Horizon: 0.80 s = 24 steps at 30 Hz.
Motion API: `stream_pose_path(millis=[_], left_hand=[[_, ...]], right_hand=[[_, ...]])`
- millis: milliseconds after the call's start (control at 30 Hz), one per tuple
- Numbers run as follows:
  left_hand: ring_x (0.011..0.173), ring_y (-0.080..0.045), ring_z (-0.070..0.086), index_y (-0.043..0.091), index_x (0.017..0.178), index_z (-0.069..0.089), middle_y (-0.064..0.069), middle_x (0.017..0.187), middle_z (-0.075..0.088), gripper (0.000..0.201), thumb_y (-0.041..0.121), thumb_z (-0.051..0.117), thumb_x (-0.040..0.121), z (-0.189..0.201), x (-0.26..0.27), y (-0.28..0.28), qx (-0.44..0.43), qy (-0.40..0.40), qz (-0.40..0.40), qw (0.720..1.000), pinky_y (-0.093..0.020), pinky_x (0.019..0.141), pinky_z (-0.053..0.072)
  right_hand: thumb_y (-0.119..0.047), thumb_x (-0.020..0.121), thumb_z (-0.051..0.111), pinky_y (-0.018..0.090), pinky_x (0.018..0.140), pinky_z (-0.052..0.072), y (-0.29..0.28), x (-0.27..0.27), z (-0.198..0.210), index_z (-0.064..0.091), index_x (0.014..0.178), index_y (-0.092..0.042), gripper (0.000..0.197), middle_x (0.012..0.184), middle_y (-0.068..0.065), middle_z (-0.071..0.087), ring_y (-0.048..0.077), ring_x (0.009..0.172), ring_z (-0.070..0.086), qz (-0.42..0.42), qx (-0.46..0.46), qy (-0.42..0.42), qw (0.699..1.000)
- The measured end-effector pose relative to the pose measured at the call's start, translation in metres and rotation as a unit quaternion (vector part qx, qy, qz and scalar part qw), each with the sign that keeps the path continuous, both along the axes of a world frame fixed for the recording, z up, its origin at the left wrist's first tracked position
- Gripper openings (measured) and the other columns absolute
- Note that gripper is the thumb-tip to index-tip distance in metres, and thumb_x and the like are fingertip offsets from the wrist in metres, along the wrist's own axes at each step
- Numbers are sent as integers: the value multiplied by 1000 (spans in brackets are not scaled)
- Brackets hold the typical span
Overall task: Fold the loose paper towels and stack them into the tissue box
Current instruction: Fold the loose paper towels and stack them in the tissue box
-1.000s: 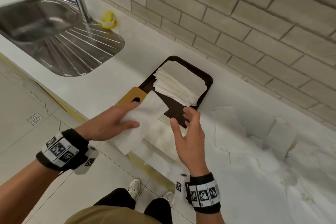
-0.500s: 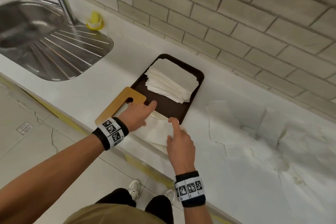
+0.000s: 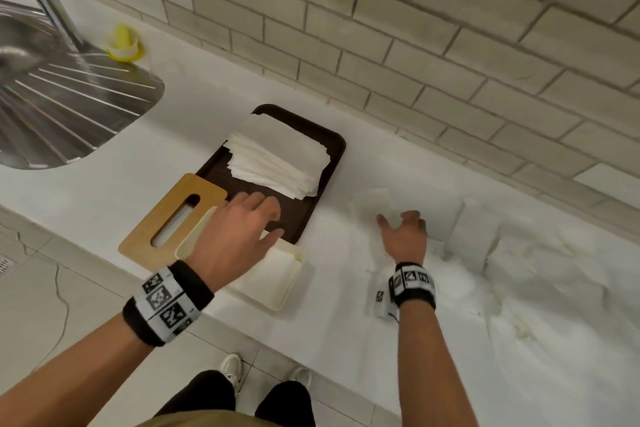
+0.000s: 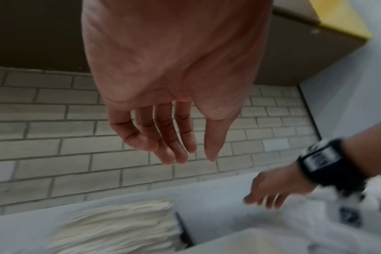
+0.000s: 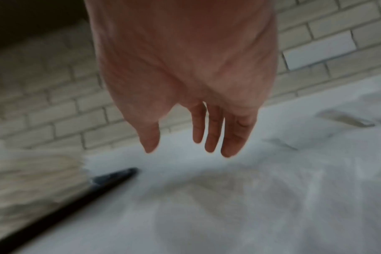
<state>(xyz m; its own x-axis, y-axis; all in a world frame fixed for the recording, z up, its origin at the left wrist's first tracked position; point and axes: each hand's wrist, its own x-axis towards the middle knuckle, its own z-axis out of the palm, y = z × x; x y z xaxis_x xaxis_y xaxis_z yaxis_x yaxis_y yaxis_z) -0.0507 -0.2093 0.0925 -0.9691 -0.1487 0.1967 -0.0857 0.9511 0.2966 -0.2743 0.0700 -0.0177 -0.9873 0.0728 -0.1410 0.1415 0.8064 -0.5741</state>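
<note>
A cream tissue box (image 3: 277, 274) sits open at the counter's front edge with folded white towels inside. Its wooden slotted lid (image 3: 173, 222) lies to the left. My left hand (image 3: 242, 232) hovers over the box, fingers straight, holding nothing; the left wrist view shows the same empty left hand (image 4: 174, 137). My right hand (image 3: 401, 236) reaches over the loose paper towels (image 3: 485, 246) spread on the counter to the right, its fingers relaxed and empty, as in the right wrist view of that right hand (image 5: 196, 137). A stack of folded towels (image 3: 277, 156) lies on a dark tray (image 3: 332, 146).
A steel sink (image 3: 52, 104) and tap (image 3: 52, 10) stand at far left, with a yellow item (image 3: 124, 43) beside them. A brick wall (image 3: 415, 28) backs the white counter (image 3: 104, 184). My legs and shoes show below the counter edge.
My left hand released the folded towel into the box and lifted off it. My right hand moved right, from the box to the loose towels.
</note>
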Motion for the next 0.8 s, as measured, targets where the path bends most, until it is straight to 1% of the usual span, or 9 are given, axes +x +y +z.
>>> stream_pose_path(millis=[100, 167, 333, 433, 500, 567, 667, 733, 800], left_hand=[[80, -16, 57, 25, 101, 62, 9, 92, 63, 22, 37, 78, 92, 4, -11, 54, 44, 26, -26, 998, -38, 67, 52], [80, -16, 59, 26, 101, 62, 11, 93, 64, 22, 36, 79, 92, -2, -20, 86, 69, 26, -36, 997, -37, 66, 52], [86, -18, 64, 25, 106, 63, 11, 96, 66, 20, 36, 75, 95, -25, -36, 130, 118, -9, -41, 992, -37, 71, 56], [95, -16, 64, 25, 114, 63, 10, 107, 67, 24, 40, 72, 99, -29, -44, 134, 164, -4, -17, 986, -33, 78, 57], [105, -16, 64, 21, 124, 60, 6, 119, 65, 34, 45, 68, 101, -29, -52, 134, 192, 7, 12, 981, -33, 85, 56], [116, -18, 61, 16, 136, 54, 2, 133, 60, 49, 49, 65, 102, -26, -61, 137, 232, 14, 43, 972, -30, 95, 52], [130, -11, 54, 18, 150, 42, 5, 145, 54, 73, 59, 70, 97, -15, -82, 146, 346, 14, 80, 935, -28, 107, 47], [121, -3, 61, 22, 144, 47, 11, 136, 62, 71, 60, 77, 92, -8, -100, 156, 429, 24, 92, 898, -24, 100, 51], [97, -4, 69, 21, 115, 62, 9, 107, 72, 37, 50, 77, 96, -6, -115, 166, 458, 59, 107, 880, -20, 83, 55]], right_hand=[[-77, 79, 78, 54, 118, 39, 7, -38, -15, 34, 158, -12, 111, 158, 15, 47, 42, 145, 45, 27, 89, -89, 992], [-80, 74, 80, 55, 121, 33, 3, -49, -20, 31, 163, -13, 121, 161, 14, 44, 41, 150, 36, 73, 142, -117, 980], [-64, 84, 79, 52, 114, 36, -1, -58, -15, 67, 136, -21, 69, 138, 8, 60, 38, 137, 39, 138, 136, -69, 979], [-56, 98, 71, 43, 108, 43, 11, -45, 15, 71, 133, -18, 52, 130, 4, 68, 32, 133, 54, 129, -45, -31, 990], [-47, 102, 72, 34, 103, 50, 24, -31, 42, 74, 124, -23, 33, 117, -6, 75, 23, 123, 69, 120, -187, -29, 974], [-44, 102, 73, 37, 105, 55, 36, -16, 68, 74, 117, -32, 19, 111, -17, 77, 14, 116, 73, 127, -248, -11, 960], [-41, 100, 76, 42, 104, 59, 48, 2, 94, 75, 125, -29, 28, 117, -14, 80, 7, 114, 75, 142, -323, 2, 936], [-35, 101, 77, 39, 103, 60, 55, 12, 103, 70, 133, -28, 34, 124, -11, 78, 7, 117, 73, 156, -353, 25, 922], [-32, 103, 76, 37, 103, 59, 58, 19, 107, 63, 138, -28, 38, 129, -10, 76, 9, 120, 72, 148, -377, 45, 913]])
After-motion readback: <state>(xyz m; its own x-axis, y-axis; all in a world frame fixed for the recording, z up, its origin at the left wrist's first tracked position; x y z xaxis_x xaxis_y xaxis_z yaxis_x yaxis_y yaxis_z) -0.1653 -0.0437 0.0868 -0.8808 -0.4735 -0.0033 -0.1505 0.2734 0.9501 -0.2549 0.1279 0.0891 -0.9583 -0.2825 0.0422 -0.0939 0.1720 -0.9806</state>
